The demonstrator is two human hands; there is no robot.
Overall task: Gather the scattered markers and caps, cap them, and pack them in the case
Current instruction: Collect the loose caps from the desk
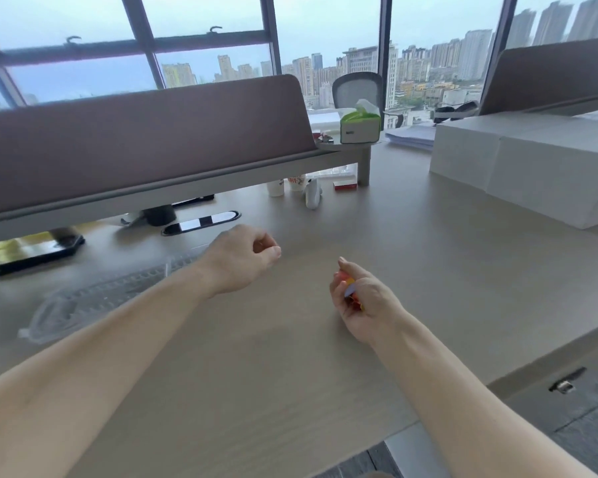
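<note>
A clear plastic marker case (97, 298) with ribbed slots lies open and flat on the desk at the left, partly behind my left forearm. My left hand (242, 257) hovers over the desk just right of the case, fingers curled with thumb and forefinger pinched; I see nothing in it. My right hand (359, 301) is closed around a small bunch of coloured caps or markers (348, 288), red, orange and white showing between the fingers. The frame is blurred, so I cannot tell caps from markers. No loose markers show on the desk.
A desk divider (145, 132) with a shelf runs across the back left. Paper cups (277, 188) and a white bottle (312, 196) stand under it. A tissue box (359, 127) sits on the shelf end. Large white boxes (532, 167) fill the right. A black tray (35, 253) lies far left.
</note>
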